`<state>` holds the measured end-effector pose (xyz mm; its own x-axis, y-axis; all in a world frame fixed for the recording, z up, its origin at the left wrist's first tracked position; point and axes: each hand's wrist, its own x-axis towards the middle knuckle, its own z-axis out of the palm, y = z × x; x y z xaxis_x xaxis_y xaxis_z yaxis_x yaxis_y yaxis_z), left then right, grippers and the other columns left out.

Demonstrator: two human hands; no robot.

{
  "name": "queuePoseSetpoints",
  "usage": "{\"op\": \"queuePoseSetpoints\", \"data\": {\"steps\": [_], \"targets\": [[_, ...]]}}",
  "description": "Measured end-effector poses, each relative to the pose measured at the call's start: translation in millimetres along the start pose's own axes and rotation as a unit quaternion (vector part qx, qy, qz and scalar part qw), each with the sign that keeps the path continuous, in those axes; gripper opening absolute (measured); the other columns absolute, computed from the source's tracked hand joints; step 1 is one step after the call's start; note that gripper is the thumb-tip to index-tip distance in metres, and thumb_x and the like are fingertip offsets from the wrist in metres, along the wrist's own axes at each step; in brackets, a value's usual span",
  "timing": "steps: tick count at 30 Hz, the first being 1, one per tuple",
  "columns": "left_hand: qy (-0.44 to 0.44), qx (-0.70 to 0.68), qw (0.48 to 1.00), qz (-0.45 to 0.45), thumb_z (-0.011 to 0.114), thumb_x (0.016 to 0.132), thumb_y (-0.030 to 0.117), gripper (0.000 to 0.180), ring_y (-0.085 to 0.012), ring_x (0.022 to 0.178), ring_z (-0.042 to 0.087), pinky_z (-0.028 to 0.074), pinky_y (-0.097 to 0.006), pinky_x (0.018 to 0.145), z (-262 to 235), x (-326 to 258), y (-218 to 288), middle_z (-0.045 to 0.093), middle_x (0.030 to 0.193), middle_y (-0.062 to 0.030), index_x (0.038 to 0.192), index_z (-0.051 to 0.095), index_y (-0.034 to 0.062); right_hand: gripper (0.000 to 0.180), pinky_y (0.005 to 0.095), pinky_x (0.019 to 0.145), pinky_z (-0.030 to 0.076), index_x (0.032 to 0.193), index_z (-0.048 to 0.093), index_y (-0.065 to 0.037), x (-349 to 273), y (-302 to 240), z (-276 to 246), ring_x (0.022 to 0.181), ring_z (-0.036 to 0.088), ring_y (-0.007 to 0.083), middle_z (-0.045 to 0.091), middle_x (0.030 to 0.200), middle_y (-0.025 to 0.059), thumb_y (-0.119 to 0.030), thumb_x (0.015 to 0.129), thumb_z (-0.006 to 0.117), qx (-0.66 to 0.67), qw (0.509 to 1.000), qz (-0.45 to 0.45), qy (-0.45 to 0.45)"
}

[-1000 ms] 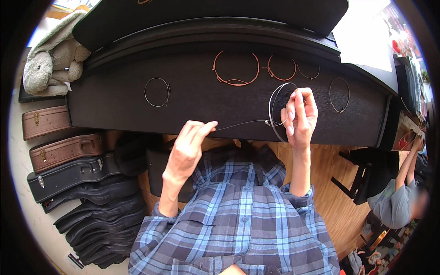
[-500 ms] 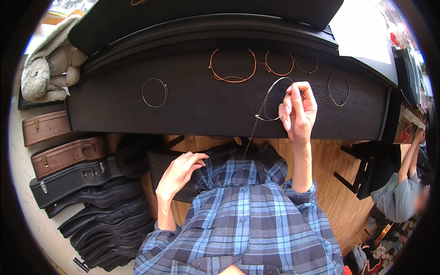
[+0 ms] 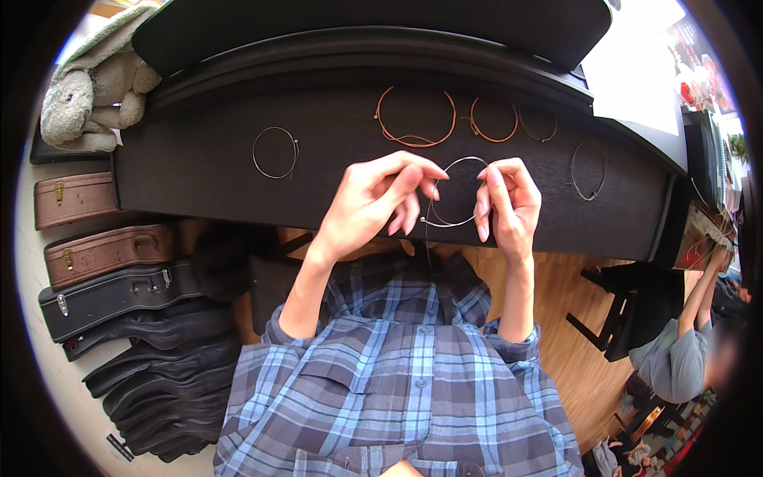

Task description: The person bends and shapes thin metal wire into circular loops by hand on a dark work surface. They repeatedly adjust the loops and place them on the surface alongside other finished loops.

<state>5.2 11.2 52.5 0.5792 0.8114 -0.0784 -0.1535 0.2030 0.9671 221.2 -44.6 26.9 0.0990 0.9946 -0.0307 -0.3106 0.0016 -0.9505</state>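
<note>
A coiled silver guitar string [image 3: 464, 158] hangs in the air between my two hands, over the front part of a black wooden top [image 3: 214, 191]. My right hand [image 3: 509, 203] pinches the coil's right side between thumb and fingers. From the left, my left hand [image 3: 380, 199] has its thumb and forefinger closed on the coil's upper left. The string's small ball end shows at the loop's lower left, and a loose tail drops toward my shirt. Behind my hands lie two copper-coloured string coils, a larger one [image 3: 419, 145] and a smaller one [image 3: 493, 140].
Thin silver coils lie at the left [image 3: 275, 176], back right [image 3: 543, 141] and far right [image 3: 589, 199]. A plush rabbit [image 3: 71, 107] sits at the left end, above several instrument cases [image 3: 119, 290]. A co-worker [image 3: 671, 362] is at the right, near a black stool [image 3: 612, 310].
My left hand has risen from beside my lap to the coil and taken hold of its left side. My right hand still holds the coil, slightly lower and farther left.
</note>
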Motion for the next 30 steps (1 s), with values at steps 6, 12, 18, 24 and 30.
{"op": "queuePoseSetpoints", "data": {"steps": [6, 12, 18, 24, 30], "targets": [[-0.047, -0.091, 0.993, -0.05, 0.057, 0.104, 0.015, 0.02, -0.0098, 0.049, 0.058, 0.041, -0.02, 0.043, -3.3, 19.3, -11.1, 0.066, 0.072, -0.0083, 0.095, 0.063, -0.0016, 0.01, 0.0208, 0.038, 0.041, 0.102, 0.057, 0.003, 2.1, -0.9, 2.1, 0.042, 0.053, 0.0085, 0.06, 0.065, 0.0066, -0.007, 0.104, 0.054, -0.043, 0.999, -0.002, -0.01], [-0.104, -0.142, 0.984, -0.026, 0.059, 0.103, 0.015, 0.016, -0.0109, 0.052, 0.059, 0.046, -0.023, 0.05, -7.3, 13.4, -21.3, 0.068, 0.072, -0.0108, 0.098, 0.059, 0.0001, 0.011, 0.0204, 0.039, 0.042, 0.102, 0.058, 0.003, 3.3, -1.0, 3.0, 0.042, 0.054, 0.0088, 0.062, 0.067, 0.0079, -0.007, 0.104, 0.055, -0.059, 0.998, 0.003, -0.012], [-0.05, -0.197, 0.979, 0.007, 0.055, 0.104, 0.017, 0.014, -0.0096, 0.053, 0.054, 0.043, -0.023, 0.054, -6.4, 9.1, -28.9, 0.061, 0.064, -0.0052, 0.102, 0.055, 0.0024, 0.019, 0.0187, 0.038, 0.042, 0.12, 0.049, 0.001, 3.6, -2.4, 5.7, 0.043, 0.054, 0.0078, 0.069, 0.099, 0.0184, -0.008, 0.105, 0.052, -0.051, 0.998, -0.007, -0.029], [-0.025, -0.251, 0.967, 0.037, 0.054, 0.105, 0.018, 0.013, -0.0082, 0.052, 0.048, 0.039, -0.024, 0.057, -10.1, 10.9, -34.1, 0.057, 0.061, -0.0021, 0.102, 0.052, 0.0056, 0.06, 0.0206, 0.045, 0.046, 0.139, 0.033, -0.001, -23.0, -14.7, 20.4, 0.053, 0.056, 0.0062, 0.071, 0.109, 0.0117, -0.009, 0.093, 0.07, -0.118, 0.974, 0.15, -0.122], [-0.012, -0.274, 0.959, 0.076, 0.055, 0.105, 0.019, 0.013, -0.0081, 0.053, 0.048, 0.037, -0.025, 0.058, -11.6, 10.6, -40.0, 0.056, 0.061, -0.0009, 0.103, 0.052, 0.0066, 0.082, 0.0193, 0.05, 0.047, 0.148, 0.016, -0.007, -45.2, -10.9, 36.2, 0.054, 0.06, 0.0087, 0.069, 0.085, 0.0096, 0.001, 0.089, 0.072, -0.148, 0.974, 0.143, -0.091]]}}
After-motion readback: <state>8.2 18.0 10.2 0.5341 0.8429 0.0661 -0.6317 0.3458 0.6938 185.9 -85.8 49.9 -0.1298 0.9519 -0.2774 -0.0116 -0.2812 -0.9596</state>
